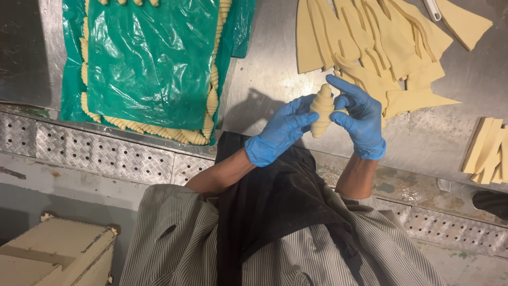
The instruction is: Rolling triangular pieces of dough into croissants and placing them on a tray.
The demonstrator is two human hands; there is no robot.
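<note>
Croissant dough [321,110], already rolled into a ridged, tapered raw piece, stands nearly upright between the two blue-gloved hands, lifted just above the near part of the steel worktable [264,79]. On its left side the left hand [280,132] grasps it with curled fingertips; the right hand [360,119] grasps the right side, index finger stretched up past the top end and thumb pressed against the middle, so both hands are closed on the same piece. Far and right of the hands lies a loose pile of cut dough triangles [381,47], pale yellow and overlapping, with one triangle tip pointing right just beside the right hand. A separate triangle [465,21] sits at the far right corner, near a white plastic tool [433,9] of which only the end shows. At the right edge, a small stack of dough strips [489,153] rests well apart from the hands. To the far left, a sheet of green plastic film [153,63] covers a tray of shaped croissants [159,131], whose ridged ends poke out along the near and right borders of the film. Below the table edge runs patterned tread plate [95,153]. The person wears a striped shirt [174,243] under a dark apron [275,206], and a cream-coloured box [53,254] stands at the near left.
</note>
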